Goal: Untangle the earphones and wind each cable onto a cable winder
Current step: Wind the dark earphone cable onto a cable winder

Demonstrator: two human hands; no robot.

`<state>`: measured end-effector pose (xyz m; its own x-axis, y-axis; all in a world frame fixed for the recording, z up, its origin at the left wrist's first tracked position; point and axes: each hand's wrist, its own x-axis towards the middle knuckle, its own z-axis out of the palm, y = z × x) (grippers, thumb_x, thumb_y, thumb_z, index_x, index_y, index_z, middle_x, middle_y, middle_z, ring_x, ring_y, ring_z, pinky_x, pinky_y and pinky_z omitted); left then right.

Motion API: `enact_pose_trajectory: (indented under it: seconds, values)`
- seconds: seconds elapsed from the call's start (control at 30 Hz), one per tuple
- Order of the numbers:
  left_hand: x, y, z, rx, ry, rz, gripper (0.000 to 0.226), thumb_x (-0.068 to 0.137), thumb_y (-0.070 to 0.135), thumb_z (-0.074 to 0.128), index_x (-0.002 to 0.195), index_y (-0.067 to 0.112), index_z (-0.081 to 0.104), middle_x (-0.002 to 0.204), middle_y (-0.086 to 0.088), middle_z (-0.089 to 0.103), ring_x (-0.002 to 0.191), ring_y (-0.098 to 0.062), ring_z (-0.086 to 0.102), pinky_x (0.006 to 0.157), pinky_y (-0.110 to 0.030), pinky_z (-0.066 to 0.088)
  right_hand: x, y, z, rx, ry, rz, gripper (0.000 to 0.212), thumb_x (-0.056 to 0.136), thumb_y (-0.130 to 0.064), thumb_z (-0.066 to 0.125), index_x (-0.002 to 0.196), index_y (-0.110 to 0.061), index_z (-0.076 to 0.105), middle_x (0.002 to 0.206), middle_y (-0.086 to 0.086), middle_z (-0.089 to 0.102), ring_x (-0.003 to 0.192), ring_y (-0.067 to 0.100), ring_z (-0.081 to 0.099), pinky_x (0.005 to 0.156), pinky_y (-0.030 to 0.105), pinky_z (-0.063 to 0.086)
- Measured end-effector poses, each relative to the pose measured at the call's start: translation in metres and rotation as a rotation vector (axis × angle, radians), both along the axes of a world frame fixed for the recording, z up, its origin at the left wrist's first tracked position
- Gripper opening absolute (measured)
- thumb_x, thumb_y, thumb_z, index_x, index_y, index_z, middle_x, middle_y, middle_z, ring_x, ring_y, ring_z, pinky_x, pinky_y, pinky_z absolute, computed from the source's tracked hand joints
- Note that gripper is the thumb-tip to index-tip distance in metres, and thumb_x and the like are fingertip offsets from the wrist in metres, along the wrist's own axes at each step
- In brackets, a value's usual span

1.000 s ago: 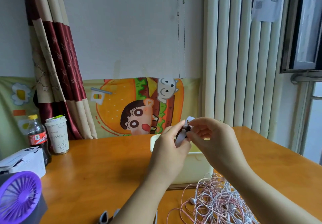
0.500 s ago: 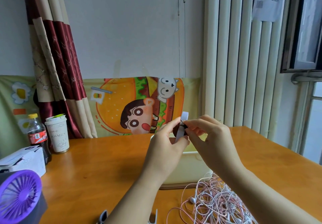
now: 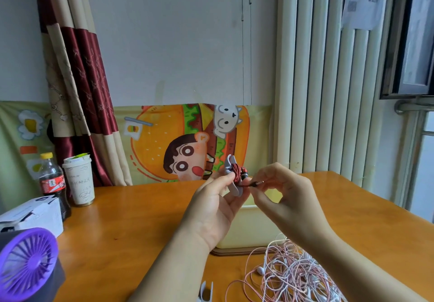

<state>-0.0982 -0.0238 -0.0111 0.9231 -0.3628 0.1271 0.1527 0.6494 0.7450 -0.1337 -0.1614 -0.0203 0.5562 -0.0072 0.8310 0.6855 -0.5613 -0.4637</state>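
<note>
Two hands meet above the middle of the wooden table (image 3: 131, 219). The left hand (image 3: 211, 210) grips a pale grey cable winder (image 3: 231, 177), thumb and fingers curled round its lower part so that it stands nearly upright. A dark red cable (image 3: 237, 173) is wound in a tight bundle round the winder's waist. At 3 o'clock from the winder, the right hand (image 3: 288, 198) pinches the cable's plug (image 3: 254, 183) between thumb and forefinger. The plug lies roughly level, just beside the wound bundle.

Under the hands stands a cream tub (image 3: 251, 226); what is in it cannot be seen. At 5 o'clock from the tub, a tangle of earphones (image 3: 293, 276), pink and white, lies loose on the table, touching the tub's near corner. At 6 o'clock, by the bottom edge, a spare winder (image 3: 206, 292) shows in part.

Toward 8 o'clock sits a purple fan (image 3: 25, 264), with a white box (image 3: 32, 215) just behind it. At 9 o'clock a cola bottle (image 3: 51, 182) and a paper cup (image 3: 79, 182) stand side by side near the wall. A red and cream curtain (image 3: 77, 78) hangs at 10 o'clock, and a cartoon cloth (image 3: 164, 142) covers the wall at 12 o'clock.
</note>
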Motion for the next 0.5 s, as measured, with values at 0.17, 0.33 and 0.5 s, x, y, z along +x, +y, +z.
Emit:
enact_pose_trajectory:
  seconds: [0.17,0.33,0.5]
  values:
    - [-0.003,-0.001,0.0,-0.025,0.043,-0.025,0.028,0.095,0.005,0.051,0.121,-0.003,0.058,0.092,-0.014,0.066,0.068,-0.017,0.066,0.055,-0.022,0.057,-0.007,0.006,0.007,-0.064,0.012,0.068,0.015,0.077,-0.036,0.062,0.087,-0.026,0.065,0.078,-0.014,0.068,0.077,0.009,0.066,0.069,0.022,0.054]
    - [-0.002,-0.004,-0.003,-0.064,0.098,-0.07,0.042,0.094,0.005,0.052,0.134,-0.007,0.048,0.131,-0.029,0.056,0.125,-0.039,0.054,0.076,-0.029,0.058,-0.008,0.001,0.015,0.003,0.071,0.135,0.019,0.079,-0.004,0.07,0.083,-0.023,0.065,0.076,-0.007,0.069,0.074,0.011,0.067,0.071,0.023,0.054]
    - [-0.007,-0.008,-0.002,-0.097,0.02,-0.141,0.051,0.081,0.004,0.06,0.132,0.004,0.053,0.113,-0.02,0.067,0.089,-0.027,0.069,0.069,-0.03,0.06,-0.009,-0.003,0.031,-0.097,0.088,0.092,0.018,0.08,-0.008,0.072,0.085,-0.024,0.066,0.076,-0.01,0.069,0.077,0.011,0.067,0.073,0.022,0.053]
